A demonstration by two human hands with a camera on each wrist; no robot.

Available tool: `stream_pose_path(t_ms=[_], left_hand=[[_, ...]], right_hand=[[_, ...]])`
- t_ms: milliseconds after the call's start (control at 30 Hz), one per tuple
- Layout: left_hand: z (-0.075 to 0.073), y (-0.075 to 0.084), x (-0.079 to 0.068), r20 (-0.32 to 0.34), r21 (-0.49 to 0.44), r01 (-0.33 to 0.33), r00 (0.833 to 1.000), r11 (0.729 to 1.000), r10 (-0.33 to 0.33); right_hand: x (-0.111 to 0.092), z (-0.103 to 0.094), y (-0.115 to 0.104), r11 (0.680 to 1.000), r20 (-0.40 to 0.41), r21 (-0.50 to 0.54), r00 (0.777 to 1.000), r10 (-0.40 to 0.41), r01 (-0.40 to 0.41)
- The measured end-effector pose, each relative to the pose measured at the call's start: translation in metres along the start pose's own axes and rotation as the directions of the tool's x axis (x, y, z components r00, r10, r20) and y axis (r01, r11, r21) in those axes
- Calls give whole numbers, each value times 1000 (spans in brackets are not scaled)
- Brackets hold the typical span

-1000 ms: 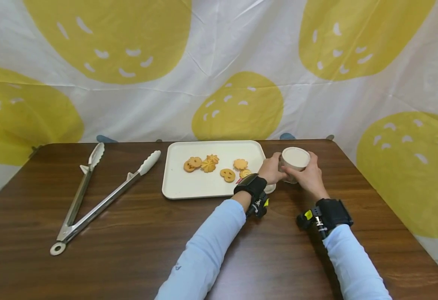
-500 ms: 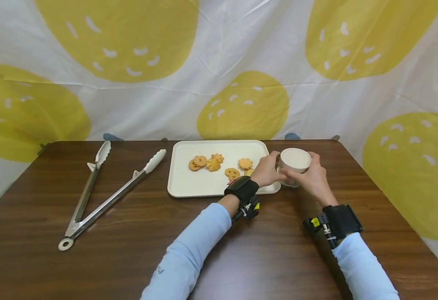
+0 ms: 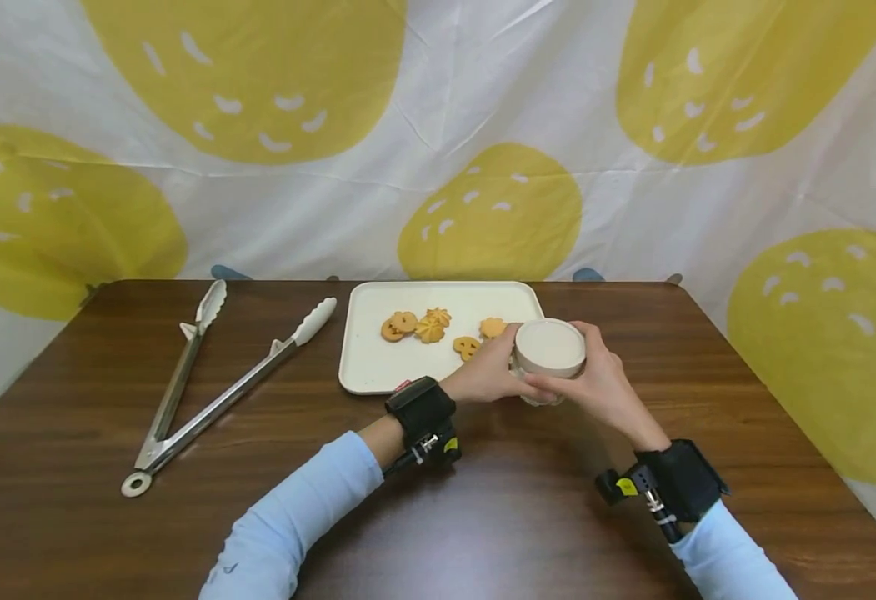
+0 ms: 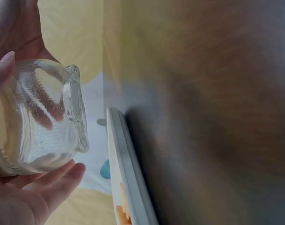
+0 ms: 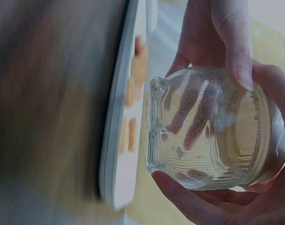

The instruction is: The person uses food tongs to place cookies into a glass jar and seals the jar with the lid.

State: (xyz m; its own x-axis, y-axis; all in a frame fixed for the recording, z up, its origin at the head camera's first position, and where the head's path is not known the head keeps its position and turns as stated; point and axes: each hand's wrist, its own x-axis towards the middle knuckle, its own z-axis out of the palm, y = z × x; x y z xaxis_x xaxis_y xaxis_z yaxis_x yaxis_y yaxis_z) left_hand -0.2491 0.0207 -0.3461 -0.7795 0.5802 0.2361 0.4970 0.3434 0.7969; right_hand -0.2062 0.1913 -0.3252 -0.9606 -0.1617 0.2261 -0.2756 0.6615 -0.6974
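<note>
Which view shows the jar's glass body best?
Right wrist: the jar shows side-on and nearly whole. Left wrist shows it side-on too, but the frame edge cuts off its top. Head shows mainly the lid; left hand and right hand hide most of the glass.

It looked like a staged filming corner, the wider room hidden behind a cloth (image 3: 438,125) printed with big yellow shapes, hung right behind a brown wooden table (image 3: 498,508). Black wrist cameras (image 3: 681,481) suggested recording; the tongs (image 3: 227,402), tray (image 3: 366,367), cookies (image 3: 430,331) and glass jar (image 5: 203,136) lent a kitchen flavour.
</note>
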Motion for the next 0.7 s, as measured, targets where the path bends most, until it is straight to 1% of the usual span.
stream_pose_path(t_ms=[67,133,233,333,400,467,600,700], left_hand=[[-3,-1,-13,4,-19,-31,999,999,32],[-6,-2,-26,-5,-29,-45,999,999,45],[-10,-5,-42,-25,-13,-38,999,999,38],[-17,-7,-59,-22,3,-29,999,1000,29],[-22,-9,-69,-3,14,-34,999,999,34],[-27,-11,-78,24,3,-34,999,999,34],[-34,-16,-93,86,-59,-30,996,998,35],[-36,-18,-105,96,-53,-26,995,998,31]], right_hand=[[-6,6,-6,1000,21,12,999,-26,25],[-12,13,-12,999,34,23,998,-48,48],[-18,22,-20,995,47,37,995,-89,87],[-23,31,-27,988,60,49,987,-149,146],[-26,36,-30,981,76,57,979,-188,184],[-29,41,-34,975,96,65,971,-218,212],[-33,51,-38,964,147,95,954,-260,248],[-36,59,-41,956,197,124,938,-286,265]])
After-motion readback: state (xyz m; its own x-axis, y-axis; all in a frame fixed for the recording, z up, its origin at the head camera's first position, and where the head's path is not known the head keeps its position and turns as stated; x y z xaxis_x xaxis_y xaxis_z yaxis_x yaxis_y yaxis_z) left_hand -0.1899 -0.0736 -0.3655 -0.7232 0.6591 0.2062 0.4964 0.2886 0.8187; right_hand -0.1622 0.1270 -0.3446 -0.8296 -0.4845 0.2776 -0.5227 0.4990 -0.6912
